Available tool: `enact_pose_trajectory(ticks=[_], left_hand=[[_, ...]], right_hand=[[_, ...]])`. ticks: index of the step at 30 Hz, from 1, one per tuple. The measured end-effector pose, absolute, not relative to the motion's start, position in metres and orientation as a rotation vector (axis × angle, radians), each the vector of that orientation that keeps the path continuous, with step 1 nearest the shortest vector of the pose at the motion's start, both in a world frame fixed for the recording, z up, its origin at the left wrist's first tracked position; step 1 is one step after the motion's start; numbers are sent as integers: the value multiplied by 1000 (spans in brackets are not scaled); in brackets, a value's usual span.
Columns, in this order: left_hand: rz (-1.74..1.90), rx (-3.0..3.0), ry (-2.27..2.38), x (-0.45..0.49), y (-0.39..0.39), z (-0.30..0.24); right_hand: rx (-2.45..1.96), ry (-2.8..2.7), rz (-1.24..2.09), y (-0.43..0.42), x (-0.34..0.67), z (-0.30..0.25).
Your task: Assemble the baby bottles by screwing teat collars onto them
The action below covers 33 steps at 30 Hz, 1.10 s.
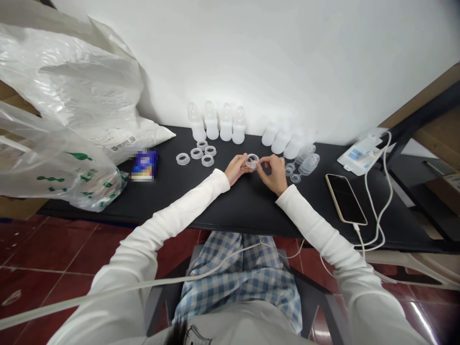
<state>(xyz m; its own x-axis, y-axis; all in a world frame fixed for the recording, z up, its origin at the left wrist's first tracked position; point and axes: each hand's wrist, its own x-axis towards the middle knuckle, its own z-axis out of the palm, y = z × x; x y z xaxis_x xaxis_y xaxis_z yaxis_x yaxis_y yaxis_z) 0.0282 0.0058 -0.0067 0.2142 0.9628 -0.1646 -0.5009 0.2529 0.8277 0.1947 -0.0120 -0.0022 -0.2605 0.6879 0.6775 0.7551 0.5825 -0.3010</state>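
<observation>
My left hand [236, 169] holds a clear plastic bottle collar ring [252, 161] by its left side, above the black table. The thumb and fingers of my right hand [274, 174] are pinched at the ring's right edge. Whether a small part sits inside the ring is too fine to make out. To the left lie several loose collar rings [197, 153]. Just right of my right hand are clear nipple-shaped parts [289, 168] and clear dome caps [308, 164], partly overlapping. Behind them stand several white bottles [281, 142] without caps.
Several white bottles with clear domes [226, 127] line the wall. Big plastic bags [72, 105] and a blurred blue packet [144, 165] occupy the left. On the right are a phone [346, 199] with a charging cable [386, 201] and a white packet [360, 154]. Another cable [143, 284] crosses my lap.
</observation>
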Motion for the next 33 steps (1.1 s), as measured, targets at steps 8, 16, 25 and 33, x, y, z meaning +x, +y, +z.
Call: enact_pose_trajectory(ticks=[8, 16, 25, 33], left_hand=[[1148, 838, 822, 29, 5, -9], [1012, 1094, 755, 28, 4, -14], [1001, 1121, 746, 27, 9, -23], [1019, 1161, 761, 26, 9, -23]], right_hand=[[-1225, -1977, -94, -9, 194, -4], [-1177, -1869, -9, 1, 196, -16], [-1170, -1876, 191, 0, 194, -19], [-1118, -1930, 441, -6, 193, -11]])
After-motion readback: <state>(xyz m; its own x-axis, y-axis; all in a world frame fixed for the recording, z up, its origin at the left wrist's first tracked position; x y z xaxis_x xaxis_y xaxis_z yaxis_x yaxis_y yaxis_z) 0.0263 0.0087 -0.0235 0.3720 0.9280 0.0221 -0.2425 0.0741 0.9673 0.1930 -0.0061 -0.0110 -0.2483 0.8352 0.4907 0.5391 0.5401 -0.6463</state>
